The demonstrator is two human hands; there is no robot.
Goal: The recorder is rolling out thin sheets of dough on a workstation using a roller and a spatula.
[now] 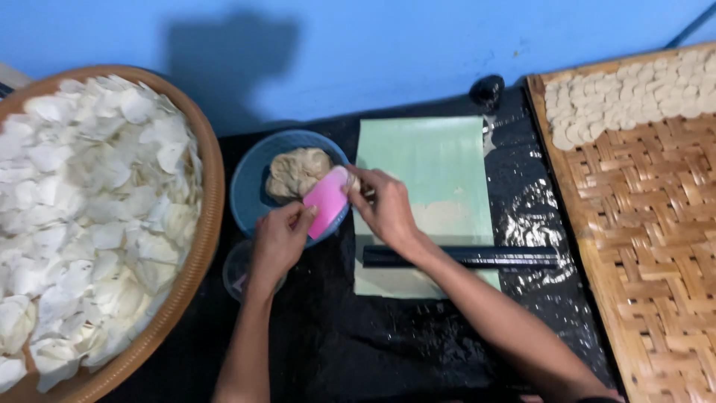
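I see left hand (280,239) gripping pink scraper (327,201); right hand (388,209) pinching its far edge. Risk: dough (297,172) just beyond smears my fingers, scraper slips against blue bowl (250,190).

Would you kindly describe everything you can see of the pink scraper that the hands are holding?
The pink scraper is a flat, smooth card with rounded corners, plastic by its look. It is tilted over the right rim of the blue bowl, next to the lump of dough. The left hand grips its lower end, and the right hand pinches its upper right edge, where a bit of dough seems to cling.
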